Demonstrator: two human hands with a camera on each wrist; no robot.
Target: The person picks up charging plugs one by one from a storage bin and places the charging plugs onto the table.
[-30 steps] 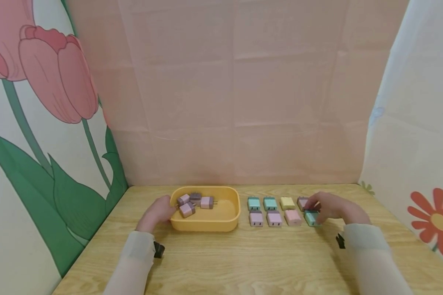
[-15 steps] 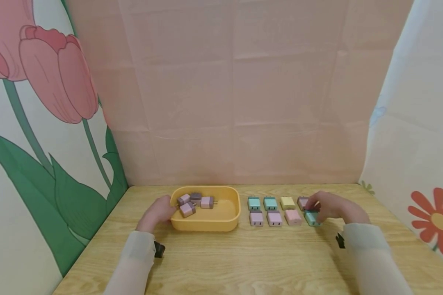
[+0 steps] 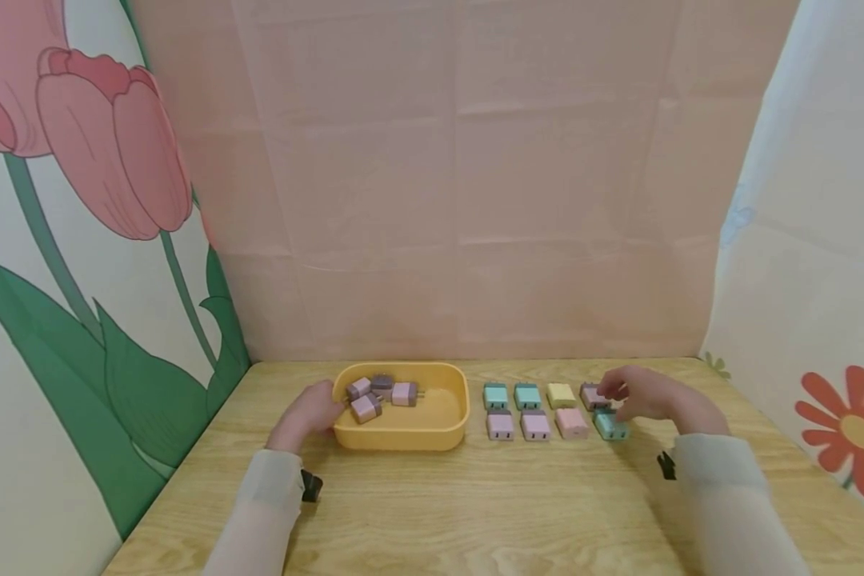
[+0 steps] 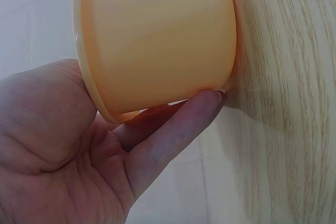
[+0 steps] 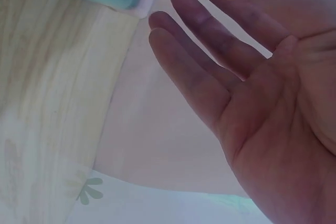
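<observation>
Wood tabletop point(image 3: 475, 512): a broad stretch between you and the adapters. Yellow tub point(image 3: 399, 440): left end gripped in your left hand point(image 3: 311, 412). Your right hand point(image 3: 648, 394): fingers loosely bent, holding nothing, at the front teal adapter point(image 3: 612, 430); thumb contact cannot be told. Leftward, same row: pink adapter point(image 3: 571, 424), two lilac adapters point(image 3: 500, 427), then a narrow strip of wood before the tub. Inside the tub, leftward: four purple adapters point(image 3: 365, 409). Back row, right to left: purple, yellow point(image 3: 561, 396), two teal. Far edge: pink backdrop point(image 3: 454, 200).

Free tabletop point(image 3: 475, 512) in front, tray point(image 3: 399, 439) and chargers point(image 3: 562, 397) blocking, backdrop point(image 3: 468, 200) behind
</observation>
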